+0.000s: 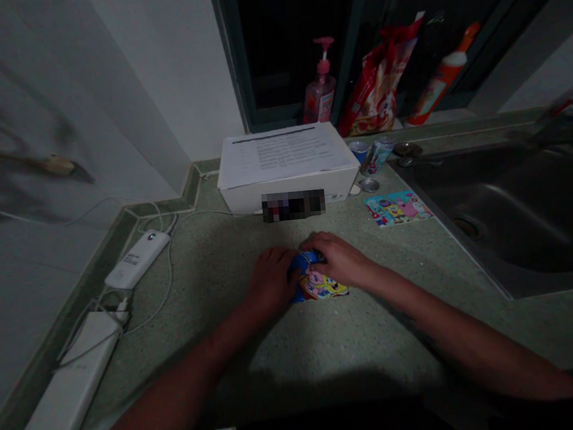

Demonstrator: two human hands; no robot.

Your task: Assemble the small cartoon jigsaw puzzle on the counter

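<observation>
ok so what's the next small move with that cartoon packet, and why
I'd probably lift the right hand slightly. It and the left hand both hold the blue top of the cartoon-printed packet, so together they hide how that part is gathered. The lower printed part lies on the speckled countertop, so it seems likely to stay put for a quick look.

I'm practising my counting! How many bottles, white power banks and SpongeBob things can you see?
Bottles: 2 (pink pump bottle, orange-and-white bottle)
White power banks: 2 (upper power bank, lower power bank)
SpongeBob things: 2 (SpongeBob packet, SpongeBob card)
Total: 6
</observation>
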